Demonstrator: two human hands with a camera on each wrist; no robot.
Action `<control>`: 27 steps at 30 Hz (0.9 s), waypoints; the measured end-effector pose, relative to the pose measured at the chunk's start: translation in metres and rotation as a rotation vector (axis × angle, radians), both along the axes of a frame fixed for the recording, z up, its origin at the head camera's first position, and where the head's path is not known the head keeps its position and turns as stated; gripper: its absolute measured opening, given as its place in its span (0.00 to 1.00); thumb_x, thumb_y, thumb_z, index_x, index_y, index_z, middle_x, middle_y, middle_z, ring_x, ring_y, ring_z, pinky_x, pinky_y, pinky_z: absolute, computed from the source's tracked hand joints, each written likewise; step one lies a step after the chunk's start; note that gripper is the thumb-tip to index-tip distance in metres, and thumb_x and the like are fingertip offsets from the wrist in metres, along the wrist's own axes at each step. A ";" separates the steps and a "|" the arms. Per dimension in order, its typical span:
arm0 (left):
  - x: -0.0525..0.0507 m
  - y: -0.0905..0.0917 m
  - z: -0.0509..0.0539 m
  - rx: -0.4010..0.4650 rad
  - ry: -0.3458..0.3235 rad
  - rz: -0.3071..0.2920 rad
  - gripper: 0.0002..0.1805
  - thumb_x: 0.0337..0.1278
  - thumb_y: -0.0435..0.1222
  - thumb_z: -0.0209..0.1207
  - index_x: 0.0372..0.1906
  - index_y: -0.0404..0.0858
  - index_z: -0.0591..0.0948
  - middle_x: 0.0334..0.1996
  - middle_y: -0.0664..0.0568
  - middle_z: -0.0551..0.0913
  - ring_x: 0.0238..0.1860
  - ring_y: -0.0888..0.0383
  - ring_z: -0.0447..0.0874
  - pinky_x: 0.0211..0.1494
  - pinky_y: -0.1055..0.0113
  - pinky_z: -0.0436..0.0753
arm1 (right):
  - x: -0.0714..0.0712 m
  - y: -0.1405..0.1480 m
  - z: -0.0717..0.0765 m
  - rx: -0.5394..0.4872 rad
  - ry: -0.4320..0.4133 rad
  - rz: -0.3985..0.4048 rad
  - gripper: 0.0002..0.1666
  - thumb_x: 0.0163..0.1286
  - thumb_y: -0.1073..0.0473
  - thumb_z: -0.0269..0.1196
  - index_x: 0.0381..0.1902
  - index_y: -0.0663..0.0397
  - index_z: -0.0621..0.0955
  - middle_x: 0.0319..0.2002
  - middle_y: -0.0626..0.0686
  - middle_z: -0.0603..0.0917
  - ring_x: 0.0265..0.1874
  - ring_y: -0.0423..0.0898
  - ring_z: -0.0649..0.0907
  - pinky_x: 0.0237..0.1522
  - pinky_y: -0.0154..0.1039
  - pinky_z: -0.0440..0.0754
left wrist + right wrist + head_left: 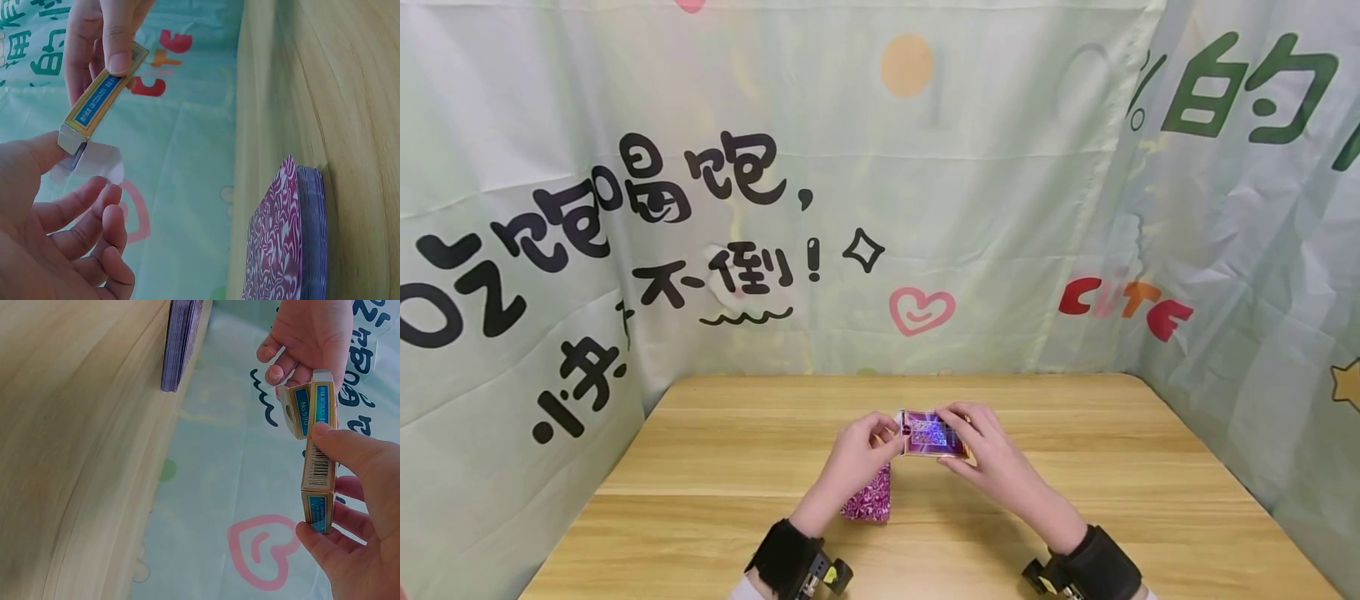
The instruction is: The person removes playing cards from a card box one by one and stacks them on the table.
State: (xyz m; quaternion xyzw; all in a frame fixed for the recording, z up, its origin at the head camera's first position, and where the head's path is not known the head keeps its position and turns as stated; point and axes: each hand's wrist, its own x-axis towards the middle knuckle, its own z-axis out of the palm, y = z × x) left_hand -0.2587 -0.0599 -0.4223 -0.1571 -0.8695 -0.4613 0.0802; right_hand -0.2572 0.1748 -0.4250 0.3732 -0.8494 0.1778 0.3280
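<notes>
My right hand [988, 442] grips a small card box [928, 433], thumb on one narrow side and fingers around the other. The box is purple with a glittery middle panel and gold edging; its narrow sides carry blue labels and a barcode. At the box's left end, the white-lined end flap [100, 161] hangs out. My left hand [861, 446] is at that end, thumb against the box's corner and loosely bent fingers by the flap. Below the left hand, a deck of playing cards [871, 500] with a purple-and-white swirl back lies on the table. The box's inside is hidden.
The wooden table [737, 467] runs back to a printed cloth [1000, 208], which hangs along the back and both sides. Each wrist wears a black strap [1101, 562] with a small camera.
</notes>
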 end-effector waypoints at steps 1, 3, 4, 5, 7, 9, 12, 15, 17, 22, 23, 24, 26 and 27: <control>0.000 0.000 0.000 0.001 -0.001 -0.004 0.11 0.59 0.44 0.64 0.40 0.42 0.81 0.29 0.55 0.82 0.26 0.61 0.75 0.27 0.73 0.74 | 0.000 0.000 0.000 -0.001 0.004 0.003 0.41 0.52 0.55 0.74 0.64 0.57 0.74 0.56 0.56 0.75 0.55 0.50 0.73 0.50 0.46 0.82; 0.000 -0.001 0.000 0.005 -0.005 -0.006 0.10 0.59 0.44 0.63 0.39 0.43 0.81 0.29 0.55 0.82 0.26 0.61 0.75 0.27 0.73 0.74 | 0.000 -0.001 0.000 -0.003 0.011 0.006 0.41 0.51 0.55 0.75 0.64 0.58 0.74 0.56 0.56 0.75 0.55 0.51 0.74 0.51 0.46 0.82; 0.000 -0.001 0.000 0.008 -0.004 -0.009 0.10 0.60 0.44 0.63 0.39 0.42 0.81 0.29 0.55 0.82 0.25 0.61 0.75 0.27 0.73 0.75 | 0.000 -0.001 0.000 -0.002 0.013 0.003 0.42 0.51 0.55 0.75 0.64 0.58 0.74 0.56 0.56 0.75 0.55 0.51 0.74 0.51 0.46 0.82; 0.000 -0.002 0.000 0.013 -0.010 -0.008 0.10 0.60 0.44 0.63 0.39 0.42 0.82 0.29 0.55 0.82 0.26 0.61 0.75 0.27 0.73 0.75 | -0.001 -0.001 0.000 -0.001 0.014 -0.001 0.42 0.51 0.55 0.74 0.64 0.57 0.74 0.56 0.57 0.75 0.56 0.52 0.74 0.52 0.47 0.82; 0.000 -0.003 0.000 0.024 -0.023 -0.004 0.09 0.60 0.44 0.63 0.38 0.42 0.82 0.29 0.55 0.82 0.26 0.62 0.75 0.28 0.73 0.75 | -0.001 -0.001 0.000 0.001 0.013 -0.009 0.41 0.51 0.55 0.74 0.64 0.57 0.74 0.56 0.57 0.76 0.56 0.52 0.74 0.53 0.48 0.82; 0.000 -0.004 0.000 0.041 -0.034 0.000 0.08 0.61 0.42 0.62 0.38 0.41 0.82 0.29 0.54 0.82 0.27 0.62 0.74 0.28 0.72 0.75 | -0.001 0.000 0.000 0.005 0.006 -0.024 0.41 0.52 0.54 0.74 0.64 0.57 0.74 0.56 0.57 0.76 0.56 0.53 0.74 0.53 0.48 0.82; -0.002 -0.008 -0.002 0.090 -0.068 0.019 0.07 0.61 0.41 0.62 0.36 0.41 0.82 0.31 0.52 0.82 0.28 0.62 0.75 0.29 0.72 0.76 | 0.000 0.001 -0.001 0.007 -0.016 -0.041 0.41 0.52 0.54 0.74 0.64 0.57 0.74 0.56 0.57 0.75 0.56 0.53 0.74 0.53 0.49 0.82; -0.006 -0.011 -0.003 0.171 -0.111 0.052 0.08 0.61 0.40 0.62 0.37 0.39 0.82 0.32 0.50 0.83 0.31 0.61 0.77 0.32 0.70 0.77 | -0.001 0.002 -0.001 0.000 -0.031 -0.056 0.41 0.52 0.54 0.74 0.64 0.56 0.74 0.56 0.57 0.75 0.55 0.53 0.74 0.53 0.49 0.82; -0.008 -0.012 -0.003 0.237 -0.146 0.080 0.09 0.61 0.39 0.62 0.37 0.37 0.82 0.33 0.49 0.82 0.33 0.59 0.78 0.36 0.69 0.77 | -0.001 0.002 -0.001 -0.004 -0.032 -0.061 0.41 0.52 0.54 0.74 0.64 0.57 0.74 0.55 0.57 0.75 0.55 0.53 0.74 0.53 0.49 0.82; -0.008 -0.014 0.005 0.371 -0.181 0.149 0.11 0.63 0.36 0.60 0.42 0.31 0.80 0.35 0.45 0.81 0.37 0.53 0.79 0.40 0.67 0.78 | -0.003 0.004 -0.002 -0.008 -0.022 -0.066 0.41 0.51 0.54 0.74 0.63 0.57 0.75 0.55 0.57 0.75 0.54 0.53 0.74 0.51 0.49 0.82; -0.008 -0.014 0.006 0.402 -0.177 0.165 0.11 0.64 0.35 0.59 0.43 0.30 0.79 0.34 0.46 0.81 0.36 0.54 0.79 0.41 0.68 0.79 | -0.004 0.005 -0.002 -0.009 -0.017 -0.064 0.41 0.51 0.54 0.75 0.63 0.57 0.75 0.55 0.57 0.75 0.53 0.53 0.75 0.51 0.49 0.82; -0.009 -0.015 0.007 0.436 -0.171 0.181 0.11 0.64 0.35 0.58 0.44 0.30 0.78 0.34 0.45 0.81 0.35 0.54 0.79 0.41 0.68 0.79 | -0.004 0.005 -0.002 -0.009 -0.014 -0.063 0.41 0.51 0.53 0.74 0.63 0.57 0.75 0.55 0.57 0.75 0.53 0.53 0.75 0.51 0.49 0.82; -0.010 -0.016 0.008 0.498 -0.162 0.220 0.11 0.66 0.34 0.56 0.46 0.29 0.77 0.33 0.46 0.82 0.33 0.57 0.78 0.41 0.69 0.79 | -0.005 0.005 -0.002 -0.010 -0.004 -0.062 0.41 0.51 0.54 0.75 0.63 0.57 0.75 0.55 0.58 0.76 0.53 0.53 0.75 0.50 0.49 0.82; -0.011 -0.017 0.008 0.529 -0.153 0.236 0.11 0.67 0.34 0.55 0.46 0.29 0.77 0.33 0.45 0.82 0.33 0.58 0.78 0.40 0.69 0.79 | -0.005 0.005 -0.002 -0.011 -0.001 -0.061 0.41 0.51 0.54 0.75 0.63 0.57 0.75 0.55 0.58 0.76 0.53 0.53 0.75 0.50 0.49 0.82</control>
